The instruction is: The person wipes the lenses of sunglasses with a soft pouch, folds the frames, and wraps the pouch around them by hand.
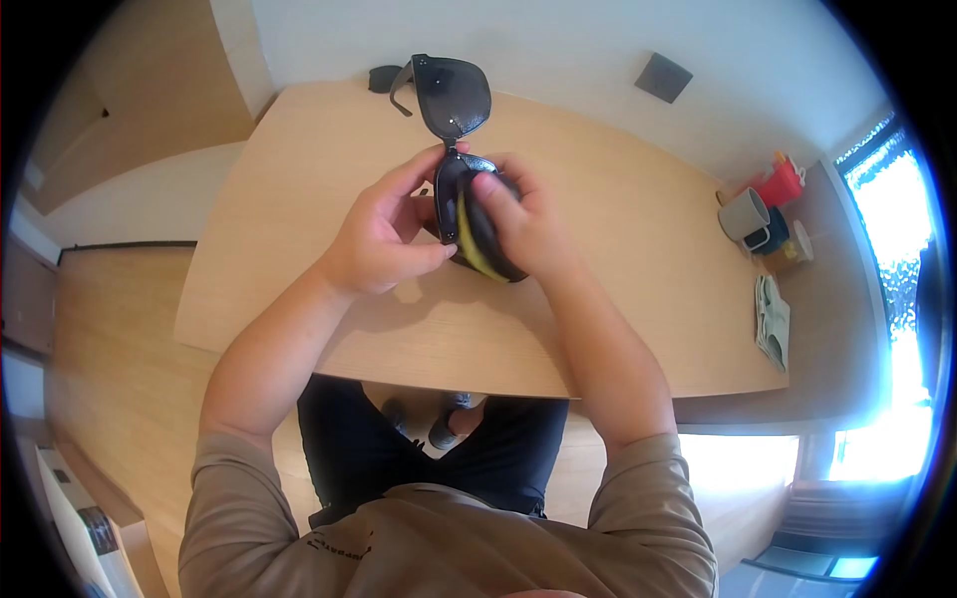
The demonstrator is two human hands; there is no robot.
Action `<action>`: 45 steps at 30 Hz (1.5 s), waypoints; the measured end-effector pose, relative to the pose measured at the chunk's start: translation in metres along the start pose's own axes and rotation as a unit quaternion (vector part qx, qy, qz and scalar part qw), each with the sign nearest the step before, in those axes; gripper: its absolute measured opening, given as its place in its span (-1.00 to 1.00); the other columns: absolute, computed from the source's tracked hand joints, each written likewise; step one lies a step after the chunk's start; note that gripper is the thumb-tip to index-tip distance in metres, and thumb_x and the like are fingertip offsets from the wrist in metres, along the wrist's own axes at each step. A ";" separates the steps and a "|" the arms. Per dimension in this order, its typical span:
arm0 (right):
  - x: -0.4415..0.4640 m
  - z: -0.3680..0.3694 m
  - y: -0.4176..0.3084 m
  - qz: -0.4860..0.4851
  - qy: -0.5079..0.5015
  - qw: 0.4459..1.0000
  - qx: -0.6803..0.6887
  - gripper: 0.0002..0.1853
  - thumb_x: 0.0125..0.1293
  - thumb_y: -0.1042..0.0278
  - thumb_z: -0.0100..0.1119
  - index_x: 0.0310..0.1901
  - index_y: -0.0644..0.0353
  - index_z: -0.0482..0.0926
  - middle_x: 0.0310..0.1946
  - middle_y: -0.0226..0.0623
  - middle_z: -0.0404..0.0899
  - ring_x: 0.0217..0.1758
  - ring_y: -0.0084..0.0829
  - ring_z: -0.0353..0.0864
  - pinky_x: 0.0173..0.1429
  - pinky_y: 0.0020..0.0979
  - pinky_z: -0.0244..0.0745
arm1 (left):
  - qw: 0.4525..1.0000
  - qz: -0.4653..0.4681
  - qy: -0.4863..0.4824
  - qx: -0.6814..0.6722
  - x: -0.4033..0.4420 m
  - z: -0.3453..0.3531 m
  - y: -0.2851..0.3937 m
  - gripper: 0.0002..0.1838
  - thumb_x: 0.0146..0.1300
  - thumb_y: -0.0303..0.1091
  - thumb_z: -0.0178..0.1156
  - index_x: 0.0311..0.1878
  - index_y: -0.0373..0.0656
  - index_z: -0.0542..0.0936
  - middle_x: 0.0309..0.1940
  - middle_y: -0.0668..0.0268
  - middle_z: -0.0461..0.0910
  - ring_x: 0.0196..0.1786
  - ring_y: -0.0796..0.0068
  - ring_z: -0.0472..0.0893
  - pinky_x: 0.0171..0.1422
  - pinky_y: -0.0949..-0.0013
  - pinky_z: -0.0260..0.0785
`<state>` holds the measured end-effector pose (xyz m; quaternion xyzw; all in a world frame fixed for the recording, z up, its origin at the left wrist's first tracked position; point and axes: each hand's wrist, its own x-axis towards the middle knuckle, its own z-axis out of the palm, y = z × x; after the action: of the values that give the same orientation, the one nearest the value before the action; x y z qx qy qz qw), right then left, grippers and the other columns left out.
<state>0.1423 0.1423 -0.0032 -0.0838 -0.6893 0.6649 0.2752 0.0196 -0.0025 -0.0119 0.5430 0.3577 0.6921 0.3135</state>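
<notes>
Above the table, my left hand [381,231] is closed on a pair of dark sunglasses [454,98], thumb and fingers at the lower lens and frame. The glasses stand on end, one lens up, with a temple arm folded out to the left. My right hand [530,221] grips a dark oval pad with a yellow-green layer, like a sponge [477,237]. This pad is against or very near the lower lens; whether it touches I cannot tell. My right fingers are partly hidden behind it.
The light wooden table [638,249] extends around my hands. A small black object [384,79] lies at its back edge. To the right are a grey mug [743,214], a red container [780,184] and a folded cloth or paper [771,321]. A window [892,219] is beyond.
</notes>
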 end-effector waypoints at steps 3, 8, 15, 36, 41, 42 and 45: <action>0.002 0.000 0.000 0.025 0.005 0.999 0.025 -0.65 0.38 0.19 0.22 0.04 0.28 0.53 -0.27 -0.31 0.64 -0.22 -0.51 0.59 -0.08 -0.43 0.54 | 1.000 -0.020 0.010 0.004 0.000 0.006 0.007 -0.07 0.00 -0.74 0.19 0.51 -0.23 0.10 0.42 0.20 0.27 0.20 0.36 0.53 0.20 0.31 0.40; -0.010 0.010 -0.013 0.013 -0.078 0.997 -0.008 -0.56 0.27 0.17 0.35 0.08 0.26 0.55 -0.14 -0.29 0.64 -0.05 -0.50 0.57 0.10 -0.39 0.48 | 0.998 0.049 0.020 0.017 0.002 0.003 -0.001 -0.06 0.00 -0.74 0.20 0.51 -0.24 0.09 0.43 0.20 0.25 0.18 0.36 0.53 0.18 0.33 0.40; 0.001 -0.002 0.004 0.017 0.015 0.999 0.027 -0.68 0.37 0.17 0.22 -0.05 0.29 0.57 -0.31 -0.33 0.64 -0.26 -0.56 0.58 -0.16 -0.46 0.52 | 0.999 0.016 0.026 -0.022 -0.001 0.004 0.001 -0.03 -0.03 -0.75 0.18 0.52 -0.21 0.08 0.43 0.20 0.24 0.19 0.35 0.53 0.20 0.30 0.40; -0.016 0.013 -0.034 -0.014 -0.015 0.984 -0.176 -0.33 0.02 0.19 0.56 0.08 0.29 0.43 -0.13 -0.17 0.61 -0.03 -0.37 0.62 0.07 -0.33 0.55 | 0.999 -0.032 -0.008 0.028 -0.003 0.002 0.003 -0.06 -0.05 -0.71 0.24 0.49 -0.26 0.14 0.20 0.25 0.37 0.05 0.40 0.56 0.07 0.36 0.41; -0.002 0.006 -0.009 -0.034 0.054 0.997 -0.040 -0.39 0.07 0.21 0.53 0.06 0.29 0.42 -0.22 -0.20 0.60 -0.14 -0.42 0.62 -0.04 -0.39 0.56 | 0.998 -0.050 -0.010 0.028 0.000 0.004 0.006 -0.04 -0.09 -0.73 0.19 0.49 -0.28 0.13 0.19 0.23 0.37 0.11 0.36 0.55 0.15 0.33 0.40; 0.001 0.005 -0.007 -0.005 0.078 0.997 0.011 -0.40 0.08 0.21 0.52 0.06 0.29 0.42 -0.24 -0.20 0.60 -0.17 -0.43 0.62 -0.07 -0.40 0.56 | 0.997 -0.061 -0.014 0.034 0.000 0.004 0.007 -0.04 -0.10 -0.74 0.18 0.49 -0.28 0.12 0.19 0.22 0.37 0.13 0.35 0.54 0.18 0.32 0.40; 0.001 0.004 -0.008 -0.030 0.056 0.997 0.048 -0.45 0.11 0.24 0.50 0.03 0.31 0.42 -0.29 -0.23 0.59 -0.22 -0.45 0.61 -0.12 -0.43 0.55 | 0.998 -0.059 -0.012 0.036 -0.003 0.004 0.006 -0.05 -0.10 -0.74 0.16 0.49 -0.26 0.14 0.20 0.22 0.37 0.14 0.35 0.53 0.19 0.31 0.39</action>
<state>0.1414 0.1385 0.0048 -0.0869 -0.6427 0.6826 0.3368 0.0240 -0.0070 -0.0078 0.5401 0.4102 0.6525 0.3379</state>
